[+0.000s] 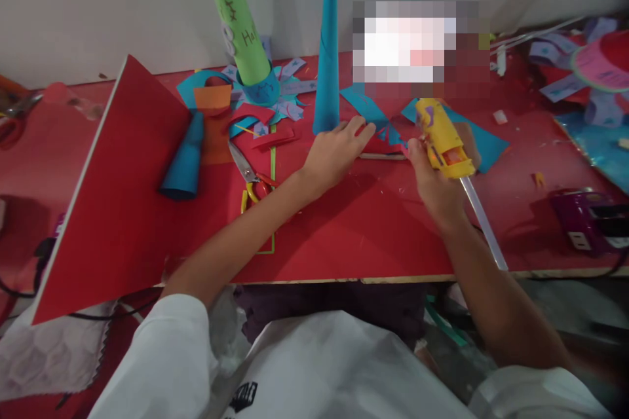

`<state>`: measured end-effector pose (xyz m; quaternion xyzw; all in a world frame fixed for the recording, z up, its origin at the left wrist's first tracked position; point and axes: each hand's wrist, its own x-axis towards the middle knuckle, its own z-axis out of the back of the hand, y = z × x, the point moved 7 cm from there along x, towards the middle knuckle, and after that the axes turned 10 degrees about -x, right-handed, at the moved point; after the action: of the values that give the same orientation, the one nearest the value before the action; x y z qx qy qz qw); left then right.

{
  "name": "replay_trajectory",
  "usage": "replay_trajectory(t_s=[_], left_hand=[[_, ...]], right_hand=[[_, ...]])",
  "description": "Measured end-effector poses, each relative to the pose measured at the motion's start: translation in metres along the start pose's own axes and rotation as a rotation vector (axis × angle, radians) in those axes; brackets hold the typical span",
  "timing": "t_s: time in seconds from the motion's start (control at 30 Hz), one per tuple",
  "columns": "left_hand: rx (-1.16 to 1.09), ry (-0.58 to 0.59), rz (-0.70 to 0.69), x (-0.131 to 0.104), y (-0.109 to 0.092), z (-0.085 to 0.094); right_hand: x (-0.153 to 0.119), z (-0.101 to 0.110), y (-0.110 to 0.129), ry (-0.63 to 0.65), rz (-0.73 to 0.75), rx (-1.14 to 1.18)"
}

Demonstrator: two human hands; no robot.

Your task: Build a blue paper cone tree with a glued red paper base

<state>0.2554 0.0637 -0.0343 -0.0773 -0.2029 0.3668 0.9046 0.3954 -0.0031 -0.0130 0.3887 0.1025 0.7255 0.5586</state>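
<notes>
My right hand (439, 190) is wrapped round a yellow glue gun (445, 137), with a long clear glue stick (484, 222) jutting from its back. My left hand (339, 149) rests on the red tabletop with its fingers stretched to the right; its thumb is hidden. Just behind it stands a tall blue paper cone (328, 65), and I cannot tell whether the hand touches it. Between my hands lie a thin stick (382, 157) and cut blue paper pieces (390, 135).
Scissors (248, 173) lie left of my forearm. A red board (113, 190) leans at the left, beside a smaller blue cone (185, 163). A green paper tube (240, 19) stands at the back. On the right are a purple device (592, 219) and a pink paper ring (602, 62).
</notes>
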Motion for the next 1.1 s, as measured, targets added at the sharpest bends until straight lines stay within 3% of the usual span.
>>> replay_trajectory(t_s=[0.13, 0.23, 0.37, 0.47, 0.57, 0.8, 1.0, 1.1], left_hand=[[0.034, 0.043, -0.061, 0.024, -0.003, -0.008], [-0.017, 0.013, -0.105, 0.022, -0.008, 0.007], [-0.120, -0.055, -0.141, 0.000, -0.008, 0.034], [-0.135, -0.115, -0.128, -0.022, 0.004, 0.047], [-0.181, -0.122, -0.140, -0.044, 0.022, 0.046], [-0.335, 0.132, -0.202, -0.083, 0.044, 0.022], [-0.359, 0.361, -0.150, -0.103, 0.039, 0.033], [-0.333, 0.376, -0.146, -0.108, 0.033, 0.036]], right_hand=[[0.003, 0.005, -0.005, -0.031, 0.030, 0.006], [0.001, 0.015, -0.023, -0.211, -0.040, -0.022], [-0.007, 0.018, -0.047, -0.412, -0.169, -0.014], [-0.009, 0.014, -0.054, -0.421, -0.204, 0.027], [-0.010, 0.012, -0.056, -0.412, -0.216, 0.027], [-0.004, 0.007, -0.038, -0.303, -0.148, 0.005], [-0.003, 0.004, -0.026, -0.313, -0.131, -0.007], [-0.003, 0.001, -0.025, -0.289, -0.134, -0.022]])
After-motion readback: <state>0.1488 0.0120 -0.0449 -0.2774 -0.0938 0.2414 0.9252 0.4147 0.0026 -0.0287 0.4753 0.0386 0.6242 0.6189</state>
